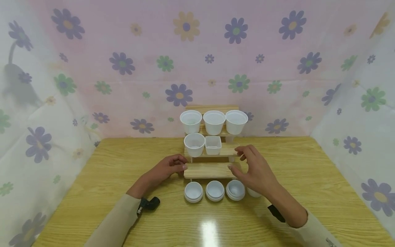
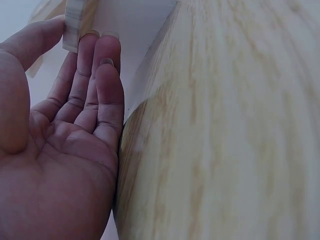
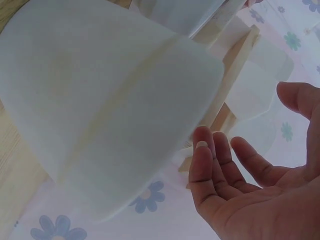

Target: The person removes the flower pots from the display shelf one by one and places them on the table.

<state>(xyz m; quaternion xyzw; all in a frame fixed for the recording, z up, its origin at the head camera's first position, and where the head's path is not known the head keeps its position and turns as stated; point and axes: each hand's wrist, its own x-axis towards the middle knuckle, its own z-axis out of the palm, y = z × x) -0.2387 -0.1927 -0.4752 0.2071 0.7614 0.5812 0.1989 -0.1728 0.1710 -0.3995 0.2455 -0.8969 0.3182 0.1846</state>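
A tiered wooden display stand [image 1: 210,170] stands in the middle of the table, its lowest step bare. My left hand [image 1: 168,168] pinches the left end of that step; in the left wrist view its thumb and fingertips lie on either side of the board's end [image 2: 75,25]. Over the stand's right end hovers my right hand [image 1: 257,171], fingers loosely bent and holding nothing. Three round white cups [image 1: 190,122] fill the upper tier. Below them, a round white cup [image 1: 194,147] sits beside a square white cup [image 1: 213,145].
Three small white jars [image 1: 193,192] line up on the table in front of the stand. Another white container [image 1: 254,192] is partly hidden under my right hand. A flowered cloth [image 1: 148,85] hangs behind and at both sides of the wooden table [image 1: 123,154].
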